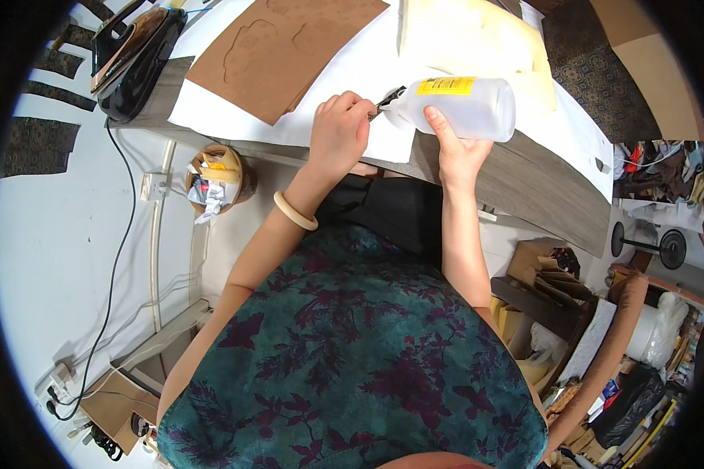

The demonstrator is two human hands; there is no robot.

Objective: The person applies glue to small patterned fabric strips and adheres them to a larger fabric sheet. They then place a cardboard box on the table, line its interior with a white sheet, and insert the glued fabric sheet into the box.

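Yellow label (446, 85): on the far side of the whitish see-through bottle (489, 113) that my right fingers (441, 127) hold over the desk (516, 184); a block of dark print runs along it, too small and soft for me to make out.
Black-and-bronze iron (121, 56): far left on the desk; a small pale mark on its side looks like lettering, too fine to read.
Blue-and-red packet (608, 391): near right, among the stacked things; its colours show, any print is too small to tell.
Readable words or numbers: none.
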